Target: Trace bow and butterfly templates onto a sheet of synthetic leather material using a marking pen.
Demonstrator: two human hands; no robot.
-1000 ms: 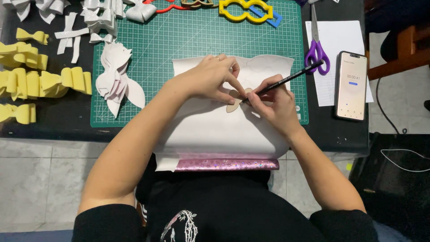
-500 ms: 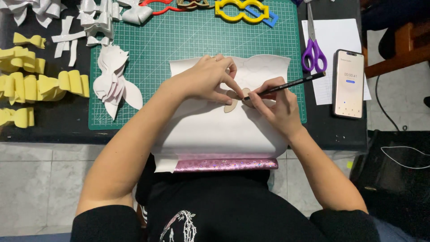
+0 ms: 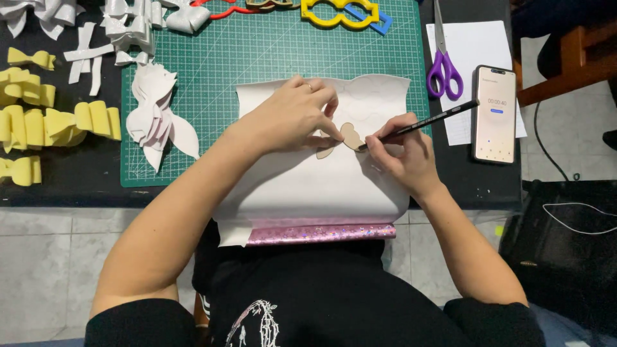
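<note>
My left hand presses a small tan bow-shaped template flat onto a large white sheet that hangs over the table's front edge. My right hand grips a black pencil, its tip touching the template's right edge. The sheet's underside shows as a pink glittery strip at the bottom. Fingers hide part of the template.
A green cutting mat lies under the sheet. White cut pieces and yellow bows sit at left. Purple scissors rest on paper, a phone at right, coloured stencils at the far edge.
The pencil tip has shifted slightly along the template's right edge; my left hand keeps holding the template in place.
</note>
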